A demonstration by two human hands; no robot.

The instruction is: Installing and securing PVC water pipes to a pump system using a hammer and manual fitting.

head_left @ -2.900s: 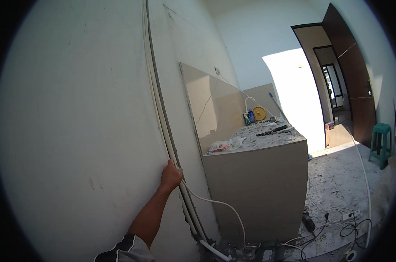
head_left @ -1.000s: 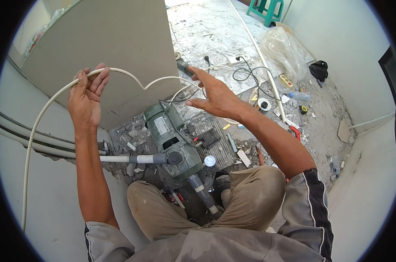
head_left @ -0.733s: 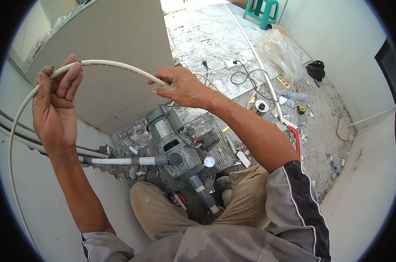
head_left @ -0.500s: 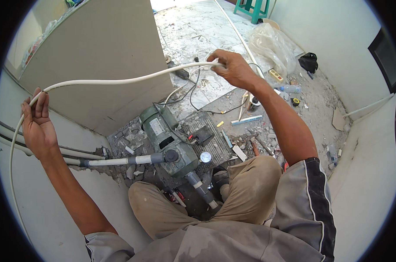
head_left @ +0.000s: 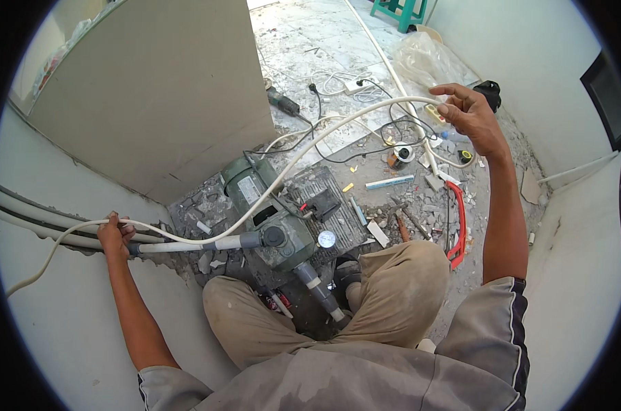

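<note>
A long, off-white flexible cable (head_left: 393, 101) bows across in front of me, passing over a green electric water pump (head_left: 283, 244). On the left, low beside the wall pipes, my left hand (head_left: 117, 234) has its fingers closed around the cable, and a length trails off to the left edge. My right hand (head_left: 469, 120) is raised at the right and pinches the cable between thumb and fingers. The pump sits on a ridged block between my knees and the partition. A grey and white pipe (head_left: 180, 245) joins it from the left, and a round gauge (head_left: 326, 238) stands beside it.
A tan partition (head_left: 153, 96) rises at the left. Rubble, a red-framed hacksaw (head_left: 460, 226), an angle grinder (head_left: 282, 101), dark cords and a tape measure (head_left: 464, 157) lie on the floor. Farther back are a clear plastic bag (head_left: 427, 61) and a green stool (head_left: 399, 12).
My right hand has moved right, still pinching the cable. My left hand has come down and right, towards the wall pipes. The cable now sags over the pump, and the red hacksaw shows.
</note>
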